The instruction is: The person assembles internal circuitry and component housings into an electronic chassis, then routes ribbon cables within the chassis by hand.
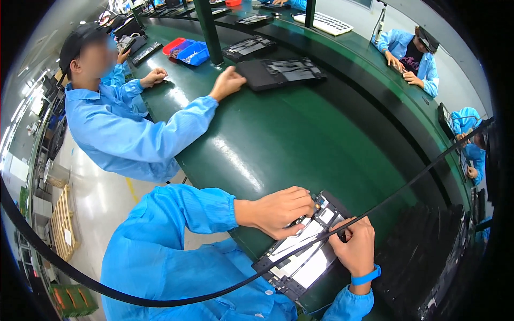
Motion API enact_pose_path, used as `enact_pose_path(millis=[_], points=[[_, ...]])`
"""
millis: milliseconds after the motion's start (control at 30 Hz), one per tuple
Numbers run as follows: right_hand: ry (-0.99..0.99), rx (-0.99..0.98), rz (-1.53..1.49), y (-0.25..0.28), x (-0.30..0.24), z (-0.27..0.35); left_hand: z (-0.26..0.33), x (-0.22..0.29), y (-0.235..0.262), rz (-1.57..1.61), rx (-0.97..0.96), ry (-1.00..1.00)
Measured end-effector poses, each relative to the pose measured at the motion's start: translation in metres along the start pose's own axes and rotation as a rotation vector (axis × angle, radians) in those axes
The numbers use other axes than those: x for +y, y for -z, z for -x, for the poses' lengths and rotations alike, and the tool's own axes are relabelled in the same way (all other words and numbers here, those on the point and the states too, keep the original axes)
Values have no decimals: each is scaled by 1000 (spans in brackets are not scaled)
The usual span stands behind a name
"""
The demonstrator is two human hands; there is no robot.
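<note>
An opened tablet [308, 262] lies tilted on the green bench in front of me, its pale battery area and dark inner parts bared. My left hand [281, 211] is closed at its upper left edge, fingers curled against the frame and thumb over the inside. On the opposite edge, my right hand [356, 243] is closed in a pinch, with a small dark bit by the fingertips; what it holds cannot be made out. A blue band [366, 275] circles my right wrist. A black cable [214, 296] crosses the view in front of the tablet.
A co-worker in a blue smock [123, 125] sits at the left, one hand at a dark tray [257, 80]. Beyond stand blue [194, 53] and red bins [174, 47] and a green post [208, 32]. Dark panels [417, 257] lie right. Other people work across the bench.
</note>
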State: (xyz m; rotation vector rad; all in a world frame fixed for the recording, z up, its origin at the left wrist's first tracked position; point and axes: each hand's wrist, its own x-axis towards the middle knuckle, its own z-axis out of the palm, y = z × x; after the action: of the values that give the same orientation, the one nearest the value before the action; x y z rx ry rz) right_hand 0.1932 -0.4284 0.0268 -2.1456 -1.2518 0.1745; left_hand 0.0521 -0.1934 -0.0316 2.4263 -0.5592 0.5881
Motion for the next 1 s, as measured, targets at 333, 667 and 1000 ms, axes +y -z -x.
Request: enact_pose_path(millis=[333, 667, 1000], points=[[-322, -23, -289, -1, 4, 26, -17, -25, 1, -44, -25, -444], [-425, 110, -564, -14, 37, 56, -37, 4, -11, 219, -291, -338], [-453, 53, -846, -17, 54, 61, -44, 30, -28, 10, -294, -277]])
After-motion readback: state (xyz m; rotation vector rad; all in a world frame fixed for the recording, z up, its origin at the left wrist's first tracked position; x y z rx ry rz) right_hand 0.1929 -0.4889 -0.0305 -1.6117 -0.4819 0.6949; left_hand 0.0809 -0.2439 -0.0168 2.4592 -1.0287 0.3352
